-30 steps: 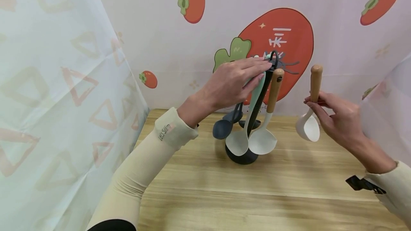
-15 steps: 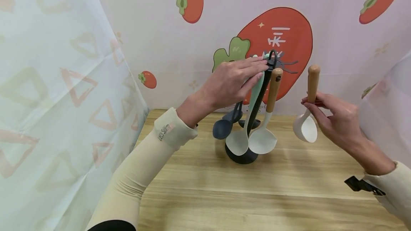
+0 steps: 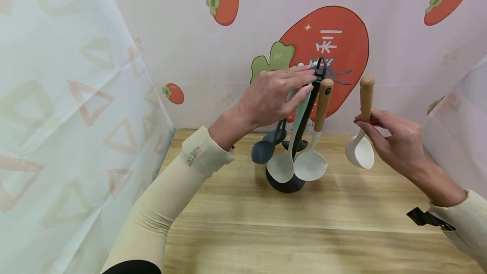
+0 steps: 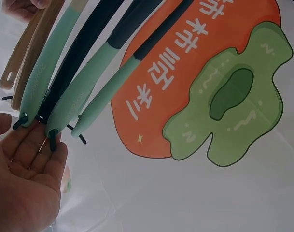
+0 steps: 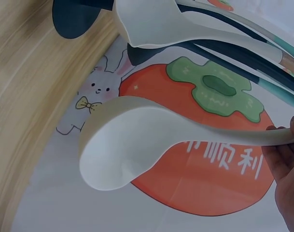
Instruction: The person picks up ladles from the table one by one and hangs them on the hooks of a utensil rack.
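A white ladle with a wooden handle is held upright in the air, bowl down, its neck pinched by my right hand; the right wrist view shows the white bowl close up. To its left stands a dark utensil stand hung with several utensils. Among these are a white ladle with a wooden handle, a white ladle with a mint handle and a dark spoon. My left hand rests with nearly straight fingers at the stand's top, against the mint handle ends.
The wooden table spreads in front of the stand. Behind it hangs a pale cloth backdrop printed with persimmons. Patterned cloth hangs along the left side, and more cloth borders the right.
My right hand has shifted slightly left with the wooden-handled ladle, towards the stand. The left hand stays at the stand's top.
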{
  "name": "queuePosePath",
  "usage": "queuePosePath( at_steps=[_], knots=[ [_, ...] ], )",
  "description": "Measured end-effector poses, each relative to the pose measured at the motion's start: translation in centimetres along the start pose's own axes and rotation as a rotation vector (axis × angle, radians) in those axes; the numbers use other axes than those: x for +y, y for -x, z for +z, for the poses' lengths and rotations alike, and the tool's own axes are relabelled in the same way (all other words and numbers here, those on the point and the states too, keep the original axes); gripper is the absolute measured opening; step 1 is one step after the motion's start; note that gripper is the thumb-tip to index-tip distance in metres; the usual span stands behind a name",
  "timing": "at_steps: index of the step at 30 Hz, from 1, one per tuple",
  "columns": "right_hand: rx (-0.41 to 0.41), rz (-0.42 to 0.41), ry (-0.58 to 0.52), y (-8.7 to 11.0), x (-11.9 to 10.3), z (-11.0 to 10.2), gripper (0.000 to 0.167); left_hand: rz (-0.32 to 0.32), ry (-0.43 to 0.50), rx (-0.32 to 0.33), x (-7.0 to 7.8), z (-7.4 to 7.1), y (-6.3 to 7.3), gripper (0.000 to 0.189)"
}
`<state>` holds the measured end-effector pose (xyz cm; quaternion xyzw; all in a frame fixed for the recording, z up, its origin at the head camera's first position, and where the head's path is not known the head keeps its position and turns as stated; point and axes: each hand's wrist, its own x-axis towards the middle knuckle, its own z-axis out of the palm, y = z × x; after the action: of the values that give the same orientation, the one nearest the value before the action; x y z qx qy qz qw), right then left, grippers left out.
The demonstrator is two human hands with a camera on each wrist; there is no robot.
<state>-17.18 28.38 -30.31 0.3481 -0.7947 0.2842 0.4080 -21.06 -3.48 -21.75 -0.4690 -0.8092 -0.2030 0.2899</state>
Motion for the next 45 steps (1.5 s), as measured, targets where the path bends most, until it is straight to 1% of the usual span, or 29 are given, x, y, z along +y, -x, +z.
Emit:
queuePosePath(
  at_steps=[11,20,25,35,45],
  knots=[
    [0.000,-0.008,0.004,0.0,0.0,0.4,0.061,-0.022,-0.013,0.007,0.2,-0.1,-0.2,0.038],
    [-0.030,-0.010,0.022,0.2,0.2,0.5,0.059,-0.027,-0.013,0.017,0.3,0.0,-0.2,0.035],
    [-0.033,-0.009,0.046,0.1,0.2,0.6,0.057,-0.033,-0.010,0.016,0.4,0.0,-0.2,0.034],
    [-0.049,-0.012,0.074,0.0,0.0,0.8,0.058,-0.036,0.002,0.024,0.5,0.0,-0.2,0.034],
    [-0.061,-0.013,0.072,-0.2,0.0,1.4,0.060,-0.039,-0.002,0.020,0.5,0.0,-0.2,0.034]
  ],
)
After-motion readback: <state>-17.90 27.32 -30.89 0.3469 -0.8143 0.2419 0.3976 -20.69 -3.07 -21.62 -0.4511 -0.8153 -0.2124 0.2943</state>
